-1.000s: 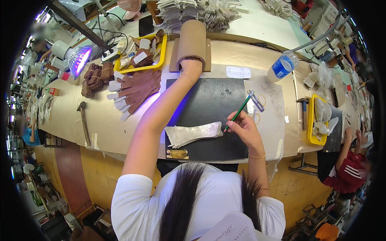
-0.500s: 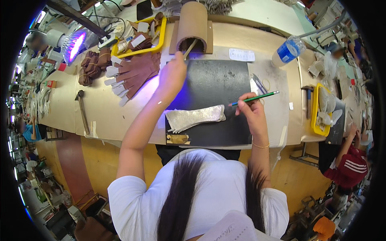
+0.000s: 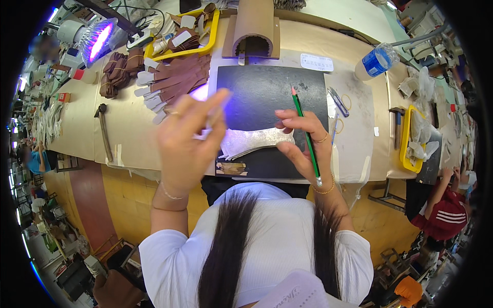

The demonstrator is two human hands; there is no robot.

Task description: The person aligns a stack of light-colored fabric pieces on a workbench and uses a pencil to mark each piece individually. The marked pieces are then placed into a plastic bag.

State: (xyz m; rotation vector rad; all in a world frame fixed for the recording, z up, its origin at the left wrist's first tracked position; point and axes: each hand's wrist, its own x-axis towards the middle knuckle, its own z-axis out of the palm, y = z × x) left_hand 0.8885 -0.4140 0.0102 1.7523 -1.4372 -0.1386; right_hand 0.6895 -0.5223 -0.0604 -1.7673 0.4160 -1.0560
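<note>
My left hand [image 3: 187,138] is over the left edge of the black board [image 3: 272,92], just left of a pale, silvery glove-shaped piece [image 3: 257,141]. It is smeared by motion, and whether anything is between its fingers is unclear. Held in the crook of my right hand [image 3: 308,136] is a green pencil [image 3: 309,136], its pink-tipped end pointing away from me. The right thumb and fingertips curve beside the right end of the pale piece, apart from each other. That piece lies flat across the board, its slit strips toward the left.
Brown glove pieces [image 3: 179,82] are fanned out left of the board, near a yellow tray [image 3: 211,38] and a lit lamp [image 3: 97,43]. A brown half-tube [image 3: 254,33] stands behind. Snips [image 3: 338,102] and a bottle [image 3: 377,61] are at right, a hammer [image 3: 103,133] at left.
My left hand has come back from the half-tube's opening toward me, down to the pale piece. My right hand has moved left, and the pencil has swung from sideways to nearly upright.
</note>
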